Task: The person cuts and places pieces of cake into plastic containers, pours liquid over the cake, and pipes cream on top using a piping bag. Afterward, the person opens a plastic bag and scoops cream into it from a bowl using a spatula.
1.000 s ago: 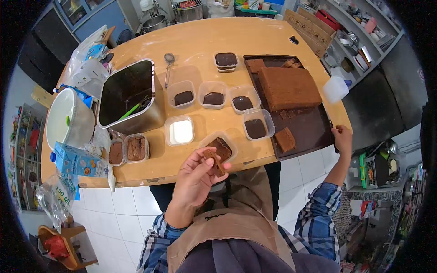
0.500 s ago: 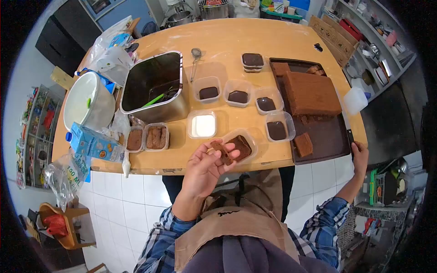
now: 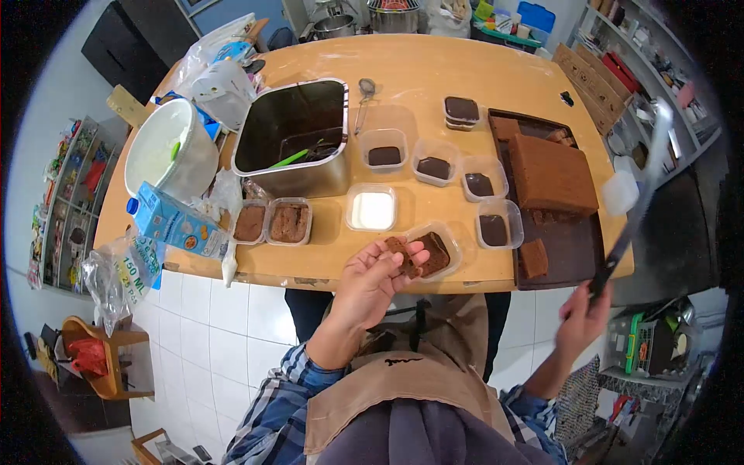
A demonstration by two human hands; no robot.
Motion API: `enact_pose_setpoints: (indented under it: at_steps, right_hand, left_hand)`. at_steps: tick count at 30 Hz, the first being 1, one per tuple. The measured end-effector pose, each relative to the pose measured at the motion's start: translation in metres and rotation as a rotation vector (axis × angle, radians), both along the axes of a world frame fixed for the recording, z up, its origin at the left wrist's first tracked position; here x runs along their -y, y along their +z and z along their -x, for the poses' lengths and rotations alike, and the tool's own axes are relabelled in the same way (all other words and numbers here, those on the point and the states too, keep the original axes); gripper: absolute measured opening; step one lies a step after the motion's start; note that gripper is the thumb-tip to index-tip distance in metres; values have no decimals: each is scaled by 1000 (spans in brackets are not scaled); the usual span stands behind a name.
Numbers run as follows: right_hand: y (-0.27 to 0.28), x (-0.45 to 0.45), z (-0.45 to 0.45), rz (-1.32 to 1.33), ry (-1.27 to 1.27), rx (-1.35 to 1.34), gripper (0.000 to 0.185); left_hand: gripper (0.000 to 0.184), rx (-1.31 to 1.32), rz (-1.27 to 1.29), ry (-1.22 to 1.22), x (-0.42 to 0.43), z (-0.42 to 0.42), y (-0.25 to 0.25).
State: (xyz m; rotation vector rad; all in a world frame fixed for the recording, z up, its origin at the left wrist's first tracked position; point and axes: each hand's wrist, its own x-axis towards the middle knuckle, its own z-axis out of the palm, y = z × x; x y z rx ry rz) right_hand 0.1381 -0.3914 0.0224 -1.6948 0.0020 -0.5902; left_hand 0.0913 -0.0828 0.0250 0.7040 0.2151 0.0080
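A small piece of chocolate cake [image 3: 397, 249] is pinched in the fingers of my left hand [image 3: 373, 280], just left of a plastic tub [image 3: 448, 271] lined with cake at the table's front edge. My right hand [image 3: 583, 319] grips the black handle of a long knife [image 3: 640, 203], its blade raised and blurred, off the tray's right front corner. On the dark baking tray [image 3: 570, 267] sit a big block of chocolate cake [image 3: 554, 172] and a smaller cut piece [image 3: 534, 258]. A tub of white cream [image 3: 372, 209] stands beyond my left hand.
Several clear tubs with a dark layer [image 3: 493, 229] stand left of the tray. A deep metal pan [image 3: 310, 184] holds a green-handled utensil. Farther left are a white bucket [image 3: 205, 167], a blue carton [image 3: 182, 229] and two cake-filled tubs [image 3: 290, 222]. A small strainer [image 3: 366, 89] lies behind.
My right hand has lifted the knife from beside the tray's right edge, swinging it up and toward me. My left hand still holds the cake piece. The whole view has shifted slightly.
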Motion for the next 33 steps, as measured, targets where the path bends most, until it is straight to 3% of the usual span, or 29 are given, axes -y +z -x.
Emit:
enact_pose_setpoints:
  at_steps: [1,2,3,4,6,10,26,33]
  right_hand:
    - [-6,-13,12,-69,146,-21,30]
    - [-9,-32,27,-88,113,-135,21]
    - [-15,-34,39,257,183,-73,26]
    - [3,-54,48,371,271,-177,29]
    - [8,-78,57,521,453,17,35]
    - [8,-96,62,589,618,48,34]
    - [7,-99,68,678,669,-10,33]
    - [-7,-94,64,524,569,84,32]
  left_hand:
    - [22,-2,-1,5,-1,0,0]
    - [22,-3,-5,14,-2,1,1]
    - [22,-6,-11,26,-4,1,1]
    - [22,3,-10,35,-7,1,1]
    - [21,19,-8,52,-13,2,0]
    - [21,61,-54,109,-23,6,1]
    - [21,58,-81,224,-26,7,9]
    - [20,62,-65,221,-24,7,8]
